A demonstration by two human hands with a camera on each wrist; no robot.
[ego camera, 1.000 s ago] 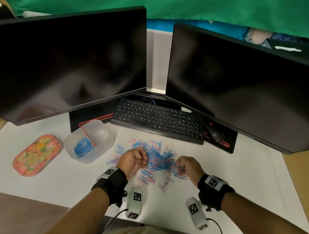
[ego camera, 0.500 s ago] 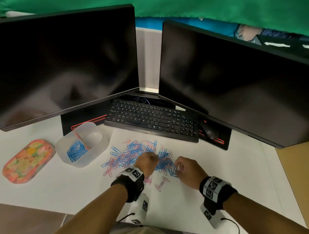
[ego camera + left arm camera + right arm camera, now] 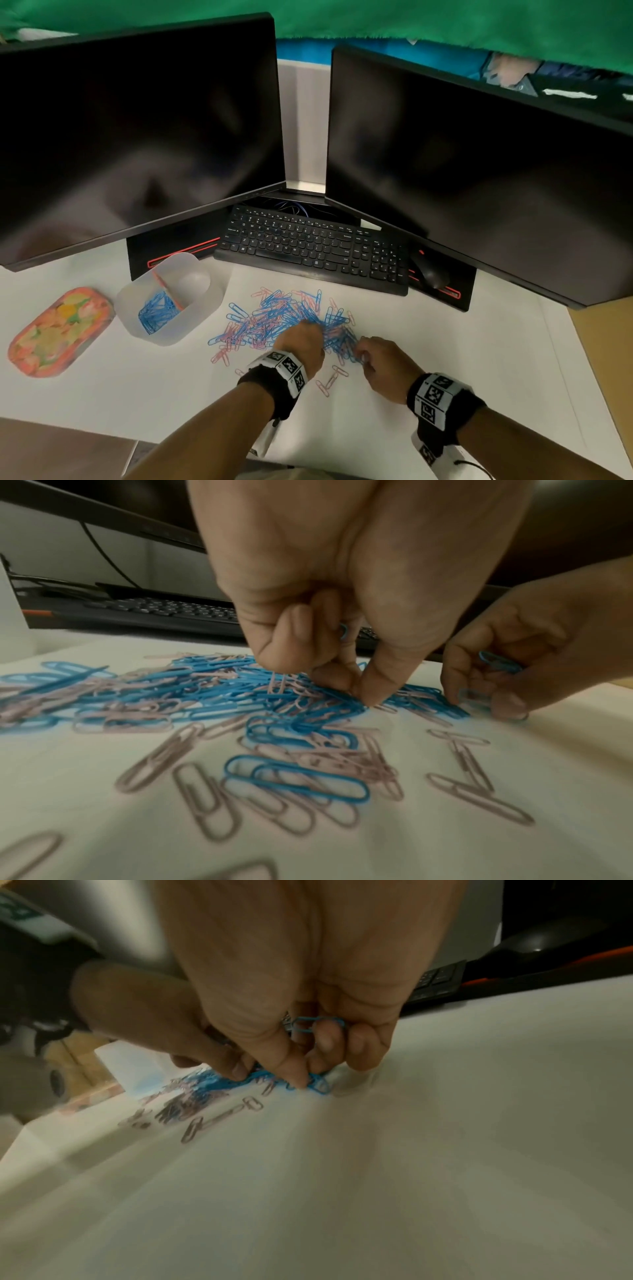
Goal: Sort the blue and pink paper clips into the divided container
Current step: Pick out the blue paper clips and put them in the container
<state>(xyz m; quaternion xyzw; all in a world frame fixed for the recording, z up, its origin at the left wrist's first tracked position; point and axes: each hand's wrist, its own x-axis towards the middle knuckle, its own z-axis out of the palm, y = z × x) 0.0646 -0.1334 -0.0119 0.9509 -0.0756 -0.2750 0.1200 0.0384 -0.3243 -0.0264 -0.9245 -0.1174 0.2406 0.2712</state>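
Blue paper clips [image 3: 337,337] sit pinched in our left hand [image 3: 301,344] and right hand [image 3: 382,363], both gathering one colour from the pile right of the divided container [image 3: 205,308].

Divided container [image 3: 191,329] left of paper clips [image 3: 287,318], keyboard [image 3: 308,250] behind

Soft, even indoor light falls from above with faint shadows under the wrists — the head view bends straight monitor [image 3: 137,130] edges at its borders, while both wrist views are dim, yellowish and smeared, the nearest paper clips [image 3: 192,802] blurred — the white desk [image 3: 445,1150] streaked.
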